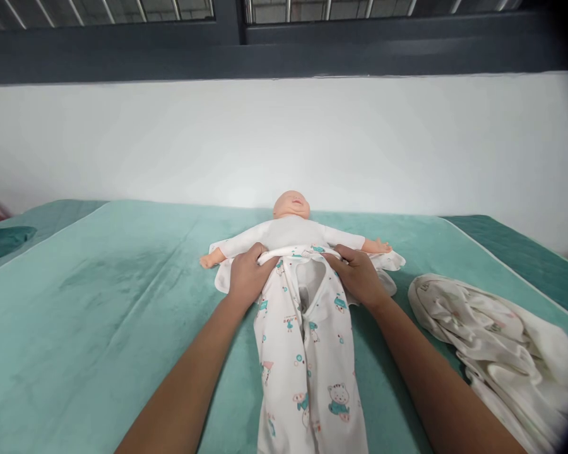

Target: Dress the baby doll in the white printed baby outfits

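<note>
A baby doll (291,230) in a white long-sleeved top lies on its back, arms spread, its head toward the wall. Over its lower body stretches a white baby romper (331,353) with teal and pink animal prints and an opening down the front. My left hand (252,274) grips the romper's upper edge on the left, thumb on top. On the other side my right hand (356,272) pinches the same edge. White cloth shows beneath the doll's arms on both sides. The doll's legs are hidden by the romper.
A teal bed cover (99,315) spreads under everything. To the right lies a crumpled cream cloth (506,340), close to my right forearm. Behind the doll rises a white wall (170,145), with a dark barred window frame (284,60) above. A dark green cushion-like item (7,241) rests at far left.
</note>
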{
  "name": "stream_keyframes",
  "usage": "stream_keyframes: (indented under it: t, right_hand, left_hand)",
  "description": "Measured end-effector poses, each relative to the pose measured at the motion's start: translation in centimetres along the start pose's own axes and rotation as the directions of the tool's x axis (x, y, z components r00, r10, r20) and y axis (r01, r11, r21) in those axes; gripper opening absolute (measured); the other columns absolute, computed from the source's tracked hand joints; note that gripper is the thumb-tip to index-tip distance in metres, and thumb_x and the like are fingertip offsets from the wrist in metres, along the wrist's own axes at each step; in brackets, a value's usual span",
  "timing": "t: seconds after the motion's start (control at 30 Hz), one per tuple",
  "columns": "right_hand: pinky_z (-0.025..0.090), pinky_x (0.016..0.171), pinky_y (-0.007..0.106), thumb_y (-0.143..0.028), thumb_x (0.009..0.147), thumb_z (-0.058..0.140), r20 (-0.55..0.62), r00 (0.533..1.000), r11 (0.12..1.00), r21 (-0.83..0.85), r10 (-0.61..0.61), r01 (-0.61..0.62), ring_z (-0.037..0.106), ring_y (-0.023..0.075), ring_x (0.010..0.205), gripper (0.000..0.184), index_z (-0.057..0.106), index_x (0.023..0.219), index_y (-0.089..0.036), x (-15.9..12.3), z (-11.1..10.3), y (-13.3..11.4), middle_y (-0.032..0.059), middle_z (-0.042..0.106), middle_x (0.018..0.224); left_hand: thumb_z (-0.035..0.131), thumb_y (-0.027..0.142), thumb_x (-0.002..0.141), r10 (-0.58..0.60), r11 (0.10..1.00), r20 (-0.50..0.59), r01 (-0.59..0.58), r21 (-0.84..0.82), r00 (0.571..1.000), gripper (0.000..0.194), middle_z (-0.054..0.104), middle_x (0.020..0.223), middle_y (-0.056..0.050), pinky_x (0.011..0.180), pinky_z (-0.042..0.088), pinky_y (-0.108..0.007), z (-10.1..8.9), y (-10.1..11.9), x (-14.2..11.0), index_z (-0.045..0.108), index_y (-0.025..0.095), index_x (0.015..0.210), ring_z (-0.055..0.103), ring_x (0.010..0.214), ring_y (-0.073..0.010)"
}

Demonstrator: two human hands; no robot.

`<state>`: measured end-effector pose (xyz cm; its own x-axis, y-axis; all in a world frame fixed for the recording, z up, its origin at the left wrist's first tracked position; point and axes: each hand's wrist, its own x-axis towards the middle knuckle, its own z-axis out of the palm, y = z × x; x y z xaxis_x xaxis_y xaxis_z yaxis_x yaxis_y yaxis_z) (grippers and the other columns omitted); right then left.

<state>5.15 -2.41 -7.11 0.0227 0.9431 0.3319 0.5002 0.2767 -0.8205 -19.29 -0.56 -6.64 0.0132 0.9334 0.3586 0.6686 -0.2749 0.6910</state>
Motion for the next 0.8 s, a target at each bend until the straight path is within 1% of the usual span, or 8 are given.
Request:
stream_keyframes:
  t: [0.13,0.23,0.37,0.43,0.57,0.63,0.7,0.8]
  right_hand:
    - [0.03,0.056,0.025,-0.054,0.082,0.065,-0.1,0.988,0.957,0.277,0.119,-0.087,0.036,0.0111,0.06,0.046,0.045,0.06,-0.02,-0.8,-0.3,0.0,-0.0049,0.039,0.06]
    - [0.028,0.051,0.026,-0.056,0.083,0.064,-0.137,0.969,0.893,0.432,0.206,-0.129,0.03,0.0103,0.053,0.051,0.036,0.057,-0.021,-0.9,-0.4,0.1,-0.0058,0.033,0.056]
    - [0.024,0.05,0.026,-0.06,0.085,0.058,0.045,0.981,0.954,0.229,0.19,-0.195,0.03,0.0107,0.053,0.053,0.036,0.057,-0.021,-0.6,-1.1,0.3,-0.0048,0.033,0.055]
    - [0.025,0.052,0.026,-0.061,0.087,0.054,0.193,0.971,0.983,0.088,0.145,-0.164,0.033,0.0111,0.056,0.052,0.04,0.058,-0.02,-0.5,-1.9,0.6,-0.0038,0.037,0.057]
    - [0.033,0.055,0.026,-0.057,0.08,0.065,0.547,0.826,0.987,-0.004,0.138,-0.162,0.046,0.0136,0.062,0.039,0.062,0.076,-0.019,-0.7,-4.1,0.7,-0.0019,0.055,0.067]
    - [0.04,0.06,0.027,-0.053,0.068,0.077,0.637,0.755,0.983,-0.024,0.155,-0.183,0.054,0.0167,0.067,0.042,0.069,0.092,-0.019,-1.0,-4.8,0.5,-0.0007,0.063,0.074]
    - [0.043,0.062,0.028,-0.05,0.06,0.082,0.648,0.743,0.98,-0.03,0.167,-0.194,0.058,0.019,0.071,0.051,0.071,0.101,-0.02,-1.2,-5.0,0.0,0.0,0.067,0.079]
    - [0.045,0.064,0.029,-0.052,0.062,0.079,0.599,0.785,0.983,-0.018,0.159,-0.185,0.061,0.0214,0.075,0.047,0.073,0.096,-0.019,-1.4,-4.6,-0.7,0.002,0.068,0.08]
  left_hand:
    - [0.059,0.057,0.084,0.013,0.998,0.239,0.002,-0.063,0.971,0.041,0.047,0.066,0.005,0.06,0.03,-0.026,-2.1,-0.1,0.0,0.047,0.02,0.069,0.043,0.065,-0.0129]
    - [0.062,0.062,0.08,0.001,0.993,0.417,0.047,-0.104,0.909,0.042,0.05,0.079,0.004,0.062,0.034,-0.026,-3.6,-0.2,-0.3,0.053,0.021,0.083,0.045,0.072,-0.0138]
    - [0.076,0.058,0.068,-0.016,0.989,0.64,0.105,-0.101,0.768,0.058,0.055,0.099,0.001,0.067,0.04,-0.026,-5.4,0.0,-0.5,0.053,0.025,0.109,0.052,0.086,-0.0181]
    - [0.08,0.055,0.065,-0.004,0.99,0.676,0.098,-0.101,0.737,0.06,0.054,0.104,0.0,0.07,0.04,-0.026,-5.9,0.1,-0.5,0.052,0.025,0.109,0.052,0.091,-0.0195]
    - [0.079,0.05,0.066,-0.019,0.989,0.672,0.111,-0.094,0.74,0.049,0.052,0.095,0.002,0.065,0.037,-0.025,-5.7,0.1,-0.6,0.052,0.024,0.098,0.049,0.082,-0.0173]
    - [0.078,0.046,0.069,-0.003,0.991,0.642,0.089,-0.102,0.766,0.041,0.05,0.092,0.003,0.063,0.036,-0.025,-5.3,0.2,-0.8,0.052,0.024,0.092,0.046,0.078,-0.0157]
    - [0.075,0.042,0.071,0.042,0.993,0.594,0.033,-0.115,0.803,0.034,0.049,0.092,0.003,0.063,0.035,-0.025,-4.9,0.4,-0.9,0.05,0.022,0.083,0.045,0.079,-0.0152]
    - [0.071,0.041,0.077,0.126,0.987,0.534,-0.049,-0.156,0.836,0.031,0.05,0.095,0.001,0.069,0.037,-0.026,-4.7,0.5,-0.9,0.049,0.02,0.073,0.048,0.084,-0.0159]
